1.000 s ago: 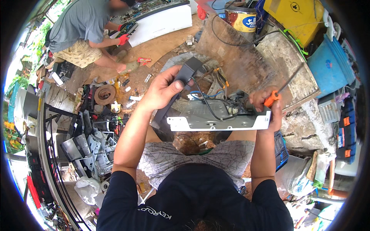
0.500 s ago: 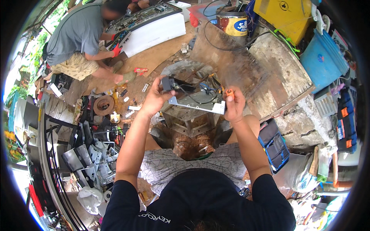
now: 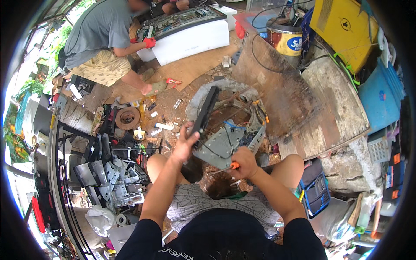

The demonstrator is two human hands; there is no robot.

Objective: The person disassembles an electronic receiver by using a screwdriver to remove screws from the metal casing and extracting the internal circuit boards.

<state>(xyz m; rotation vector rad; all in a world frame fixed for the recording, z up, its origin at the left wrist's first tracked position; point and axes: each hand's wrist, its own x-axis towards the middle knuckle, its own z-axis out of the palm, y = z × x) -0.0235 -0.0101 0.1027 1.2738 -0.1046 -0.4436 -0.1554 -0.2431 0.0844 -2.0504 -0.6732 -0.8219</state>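
My left hand is closed around the near end of a long, narrow black casing part, held tilted with its far end up and to the right. In my right hand is a screwdriver with an orange handle; its thin shaft points left, low over my lap. Between my hands a grey metal plate with holes and a dark cable rests on the work stand. A tool with orange handles lies at the stand's right side.
Beyond the plate is a round grey rim. Scrap metal parts are heaped on my left. A wooden board and a blue tool bag are on my right. Another person in red gloves works at a flat panel on white foam.
The black part has swung upright in my left hand. My right hand has moved down and nearer, away from the light metal frame. The whole view has shifted, and the co-worker's hands have moved.
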